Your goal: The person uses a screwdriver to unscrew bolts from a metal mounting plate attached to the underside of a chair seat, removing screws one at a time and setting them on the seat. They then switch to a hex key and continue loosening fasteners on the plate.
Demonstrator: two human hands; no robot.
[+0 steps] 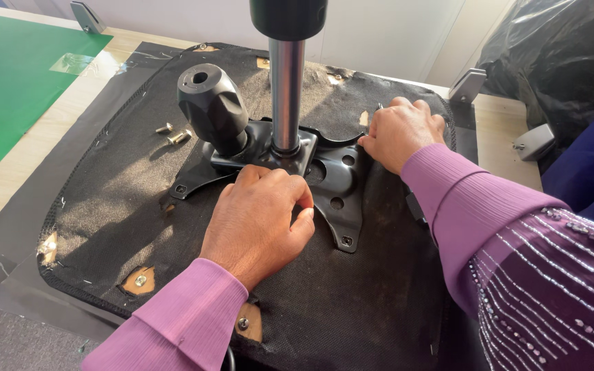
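A wooden bench point(49, 130) carries an upturned seat base point(139, 199) covered in coarse black fabric, torn in spots to show wood, with a green mat point(8, 75) to the left. At its centre a black metal plate point(338, 185) bears a shiny steel column point(286, 96) and a faceted black knob point(211, 103); loose screws point(173, 134) lie just beside. The left hand point(259, 220) rests curled on the plate, grip pressed together, what it pinches hidden; the right hand point(400, 130) presses the plate's far edge, fingers bent.

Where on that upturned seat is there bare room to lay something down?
Bare fabric lies left of the left hand, between the plate and the seat's left edge, and along the near side by the right sleeve. It is crowded around the metal column, the black knob and the loose screws.
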